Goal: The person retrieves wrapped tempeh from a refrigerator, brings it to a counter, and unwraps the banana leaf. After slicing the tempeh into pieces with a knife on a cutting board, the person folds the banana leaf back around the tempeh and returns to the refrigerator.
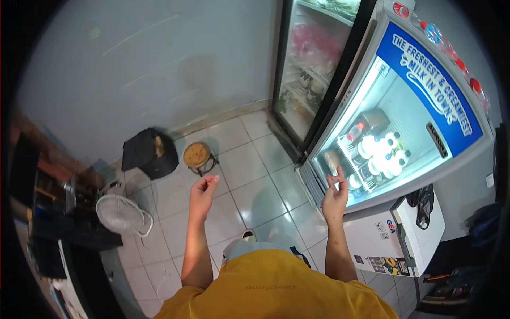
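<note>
My left hand (204, 194) is raised over the tiled floor with its fingers curled in and the thumb against them; nothing shows in it. A round-topped stool (197, 154) stands on the floor beyond it. My right hand (335, 198) is held up in front of the lit display fridge (425, 80), fingers apart and partly bent, holding nothing. From this view I cannot tell whether it touches the glass. Inside that fridge stand several white-capped bottles (380, 154) and a red-capped bottle (355, 131).
A second glass-door fridge (313, 69) stands behind, stocked with bags. A white chest freezer (372, 239) is at the right, with a black plastic bag (423, 206) on it. At the left are a white fan (120, 213) and a black box-like object (150, 152).
</note>
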`<state>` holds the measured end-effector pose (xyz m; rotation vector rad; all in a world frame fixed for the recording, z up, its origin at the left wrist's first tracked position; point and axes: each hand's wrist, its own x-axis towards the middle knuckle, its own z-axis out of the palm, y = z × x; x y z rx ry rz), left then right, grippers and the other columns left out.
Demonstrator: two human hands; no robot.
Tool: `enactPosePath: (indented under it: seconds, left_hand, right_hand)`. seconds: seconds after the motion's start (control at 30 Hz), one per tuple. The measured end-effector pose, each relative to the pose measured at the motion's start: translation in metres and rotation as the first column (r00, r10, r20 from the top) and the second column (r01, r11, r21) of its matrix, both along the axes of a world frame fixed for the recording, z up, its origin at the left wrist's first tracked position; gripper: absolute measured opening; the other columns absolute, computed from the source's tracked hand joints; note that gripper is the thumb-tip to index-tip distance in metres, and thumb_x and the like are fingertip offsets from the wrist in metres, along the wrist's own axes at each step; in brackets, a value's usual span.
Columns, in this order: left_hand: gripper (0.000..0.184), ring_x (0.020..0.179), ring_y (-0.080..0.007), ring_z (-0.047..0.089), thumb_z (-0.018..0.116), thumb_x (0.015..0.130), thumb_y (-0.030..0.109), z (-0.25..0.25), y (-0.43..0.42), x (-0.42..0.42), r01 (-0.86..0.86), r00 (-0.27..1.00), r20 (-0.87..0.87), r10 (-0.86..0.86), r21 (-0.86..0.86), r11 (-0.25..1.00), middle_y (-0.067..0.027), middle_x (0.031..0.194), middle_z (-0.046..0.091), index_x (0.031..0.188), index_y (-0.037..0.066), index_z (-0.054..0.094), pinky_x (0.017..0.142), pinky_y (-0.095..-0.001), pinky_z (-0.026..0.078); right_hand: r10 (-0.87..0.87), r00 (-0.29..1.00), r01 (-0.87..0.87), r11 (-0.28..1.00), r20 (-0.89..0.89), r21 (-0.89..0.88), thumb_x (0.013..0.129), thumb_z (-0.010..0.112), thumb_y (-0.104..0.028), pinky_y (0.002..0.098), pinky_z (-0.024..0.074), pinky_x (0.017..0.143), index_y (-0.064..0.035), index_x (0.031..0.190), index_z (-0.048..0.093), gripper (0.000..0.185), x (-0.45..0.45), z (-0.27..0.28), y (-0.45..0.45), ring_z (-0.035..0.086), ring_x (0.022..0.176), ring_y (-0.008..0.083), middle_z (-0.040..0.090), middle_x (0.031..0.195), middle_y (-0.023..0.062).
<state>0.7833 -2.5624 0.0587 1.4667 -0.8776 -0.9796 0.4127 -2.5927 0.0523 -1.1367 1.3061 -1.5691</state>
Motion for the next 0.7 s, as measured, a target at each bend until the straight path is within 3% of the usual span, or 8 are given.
enactPosePath:
  seconds: [0.07,0.13,0.23,0.27,0.33,0.47,0.53,0.7]
  left_hand:
    - [0.019,0.072,-0.0017,0.043,0.071,0.096,0.022,0.016,-0.065,0.013,0.057,0.998,0.027,-0.057,0.003,0.998,0.0098,0.078,0.051,0.098,0.003,0.071,0.064,-0.0194,0.034]
    - [0.019,0.072,-0.0017,0.043,0.071,0.096,0.021,0.019,-0.129,0.018,0.112,0.994,0.015,-0.112,-0.012,0.994,0.0097,0.078,0.052,0.099,0.003,0.07,0.064,-0.0193,0.034]
    - [0.019,0.073,-0.0018,0.045,0.071,0.096,0.021,0.013,-0.22,0.022,0.202,0.979,0.001,-0.202,-0.007,0.979,0.0093,0.08,0.054,0.101,0.002,0.07,0.065,-0.0192,0.035]
    - [0.019,0.074,-0.0019,0.046,0.071,0.096,0.02,0.007,-0.247,0.024,0.232,0.973,-0.012,-0.232,0.018,0.972,0.009,0.082,0.056,0.101,0.002,0.07,0.066,-0.0193,0.036]
    - [0.019,0.075,-0.0018,0.047,0.071,0.096,0.02,-0.013,-0.305,0.029,0.242,0.97,-0.033,-0.24,0.044,0.969,0.0085,0.082,0.057,0.101,0.002,0.07,0.066,-0.0193,0.037]
    - [0.019,0.075,-0.0012,0.048,0.071,0.096,0.019,-0.035,-0.428,0.035,0.24,0.97,0.003,-0.241,0.083,0.967,0.0077,0.083,0.059,0.102,0.002,0.07,0.066,-0.0185,0.037]
    - [0.019,0.074,-0.0011,0.048,0.071,0.096,0.019,-0.01,-0.48,0.034,0.244,0.969,0.006,-0.248,0.158,0.957,0.0077,0.083,0.059,0.103,0.002,0.07,0.066,-0.0183,0.037]
    - [0.02,0.073,-0.001,0.048,0.071,0.096,0.02,0.023,-0.626,0.044,0.305,0.952,-0.029,-0.303,0.084,0.949,0.0081,0.082,0.059,0.105,0.003,0.07,0.064,-0.0181,0.035]
  right_hand:
    - [-0.064,0.99,0.054,0.996,-0.126,-0.075,0.08,0.037,0.02,0.0268,0.0614,0.061,-0.0025,0.108,0.05,0.038,0.005,-0.008,-0.047,0.041,0.142,0.0406,0.02,0.163,0.0224]
    - [-0.092,0.99,0.097,0.995,-0.105,0.036,0.078,0.035,0.023,0.0251,0.0583,0.042,-0.0005,0.11,0.053,0.044,0.029,0.031,-0.081,0.04,0.14,0.0448,0.005,0.166,0.0223]
    - [-0.128,0.989,0.13,0.991,-0.073,0.023,0.081,0.033,0.02,0.0249,0.0573,0.039,0.0002,0.123,0.047,0.049,0.033,0.006,-0.157,0.039,0.141,0.0427,0.006,0.167,0.017]
    - [-0.175,0.983,0.177,0.983,-0.053,0.039,0.086,0.032,0.018,0.0274,0.0629,0.045,0.0004,0.104,0.041,0.026,0.037,-0.002,-0.185,0.041,0.141,0.0405,0.008,0.167,0.0158]
    - [-0.189,0.979,0.187,0.982,0.082,0.024,0.088,0.031,0.017,0.0295,0.0642,0.048,0.0002,0.107,0.043,0.028,0.053,-0.009,-0.246,0.041,0.14,0.0418,0.01,0.166,0.0174]
    - [-0.151,0.967,0.16,0.987,0.203,-0.03,0.092,0.028,0.014,0.0383,0.0684,0.067,-0.005,0.092,0.033,0.02,0.074,-0.008,-0.386,0.042,0.14,0.0423,0.022,0.162,0.0159]
    - [-0.142,0.946,0.16,0.986,0.292,-0.038,0.091,0.027,0.014,0.0451,0.066,0.082,-0.0076,0.089,0.028,0.022,0.086,0.005,-0.439,0.042,0.14,0.0435,0.028,0.16,0.0164]
    - [-0.092,0.944,0.143,0.98,0.318,-0.14,0.094,0.026,0.012,0.0503,0.0612,0.092,-0.0078,0.092,0.029,0.02,0.105,0.014,-0.549,0.042,0.14,0.0439,0.032,0.158,0.0192]
